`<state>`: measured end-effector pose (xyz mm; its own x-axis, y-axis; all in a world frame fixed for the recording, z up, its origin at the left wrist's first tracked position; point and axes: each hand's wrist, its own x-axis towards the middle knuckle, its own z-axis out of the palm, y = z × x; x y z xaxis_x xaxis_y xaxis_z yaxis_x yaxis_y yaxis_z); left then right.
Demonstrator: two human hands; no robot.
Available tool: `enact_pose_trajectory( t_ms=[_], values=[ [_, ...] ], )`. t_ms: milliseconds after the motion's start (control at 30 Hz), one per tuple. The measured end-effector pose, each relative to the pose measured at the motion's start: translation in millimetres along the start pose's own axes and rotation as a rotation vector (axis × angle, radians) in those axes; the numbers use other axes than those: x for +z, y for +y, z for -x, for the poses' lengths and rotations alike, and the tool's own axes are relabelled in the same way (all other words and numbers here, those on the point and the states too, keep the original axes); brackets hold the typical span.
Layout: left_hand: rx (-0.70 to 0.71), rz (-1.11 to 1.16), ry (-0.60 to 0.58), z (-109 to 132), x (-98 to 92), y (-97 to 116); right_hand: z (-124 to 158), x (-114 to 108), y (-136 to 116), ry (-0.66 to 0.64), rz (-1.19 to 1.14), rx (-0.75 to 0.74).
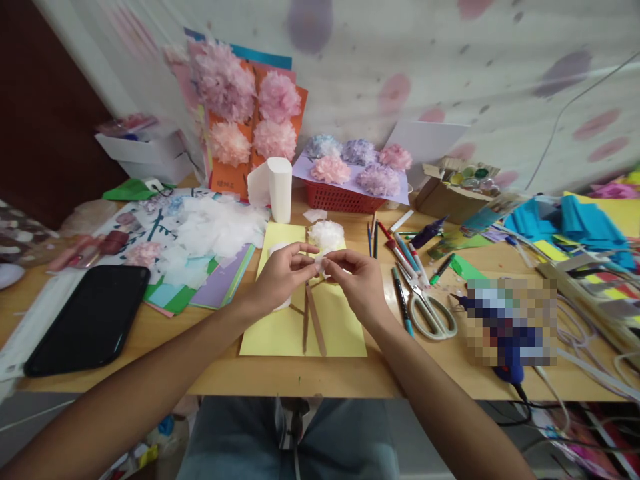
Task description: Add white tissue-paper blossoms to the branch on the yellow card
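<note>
Forearms [150, 393] low in frame; left hand [283, 273] and right hand [357, 280] both pinched closed on a small white tissue wad [320, 265] over the yellow sheet [277, 333], where one white flower [326, 235] and brown strips [315, 327] already sit, wad unattached.

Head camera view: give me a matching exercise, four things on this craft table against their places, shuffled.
1 small white tissue piece
2 grey-handled metal scissors
3 red plastic mesh basket
4 flat black rectangular tray

A far left
B pinched by left hand and right hand
C back, beneath paper flowers
D right of yellow paper sheet

Pairs: 1-B, 2-D, 3-C, 4-A
</note>
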<state>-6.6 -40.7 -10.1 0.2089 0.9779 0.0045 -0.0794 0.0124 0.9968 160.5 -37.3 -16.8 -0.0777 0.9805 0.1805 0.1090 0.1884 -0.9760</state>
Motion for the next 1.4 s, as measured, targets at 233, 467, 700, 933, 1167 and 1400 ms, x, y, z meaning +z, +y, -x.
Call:
enact_pose_trajectory(
  t_ms=[233, 467, 700, 933, 1167, 1400],
  values=[
    [-0.097, 0.114, 0.041, -1.9, 2.4, 3.7, 1.3, 0.3, -2.1, 0.014, -0.029, -0.03],
    [-0.078, 0.193, 0.078, -2.3, 0.0, 3.1, 7.0, 2.0, -3.9, -0.019, 0.074, -0.198],
    [-0.001, 0.152, 0.067, -2.1, 0.9, 4.1, 7.4, 1.9, -4.8, -0.014, 0.128, -0.241],
    [0.071, 0.009, 0.045, -3.7, -1.8, 0.2, 5.9, 0.7, -7.4, -0.022, -0.018, -0.078],
    [0.146, -0.151, 0.029, -1.6, -2.9, 0.0, 1.9, -0.8, -6.0, -0.115, -0.052, 0.079],
    [0.06, -0.014, 0.061, -1.3, -0.4, 5.7, 1.7, -1.7, -8.3, -0.055, -0.207, 0.16]
  ],
)
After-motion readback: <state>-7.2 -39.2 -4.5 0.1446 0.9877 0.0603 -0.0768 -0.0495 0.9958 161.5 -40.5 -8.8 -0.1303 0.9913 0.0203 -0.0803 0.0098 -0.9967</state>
